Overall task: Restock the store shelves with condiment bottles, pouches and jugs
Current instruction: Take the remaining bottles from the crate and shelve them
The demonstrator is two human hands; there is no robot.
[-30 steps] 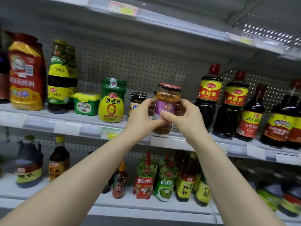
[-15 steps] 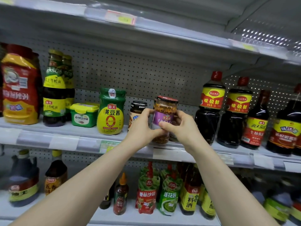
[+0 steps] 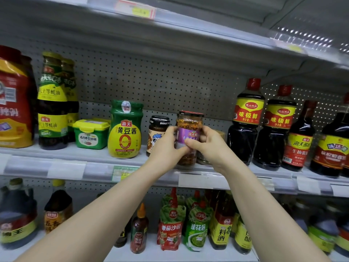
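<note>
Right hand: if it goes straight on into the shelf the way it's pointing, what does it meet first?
Likely the mostly hidden jar standing just behind the right hand, which grips the purple-label jar. Beyond that is the pegboard back wall. Depth is unclear.

1. Your left hand (image 3: pixel 166 148) and right hand (image 3: pixel 209 146) grip the purple-label jar (image 3: pixel 189 127) and cover its label's sides and bottom; the print can't be read.
2. Left fingers (image 3: pixel 171 130) hide the right edge of the black-lidded jar (image 3: pixel 157 129).
3. Behind your right hand, a low jar (image 3: pixel 203 160) shows only slivers; contents unclear.
4. Big red jug (image 3: pixel 13 103): sliced off by the left edge.
5. Price tag (image 3: pixel 136 10) up top: blurred, unreadable.
6. Bottom-right bottles (image 3: pixel 321 231): smeared, labels illegible.
</note>
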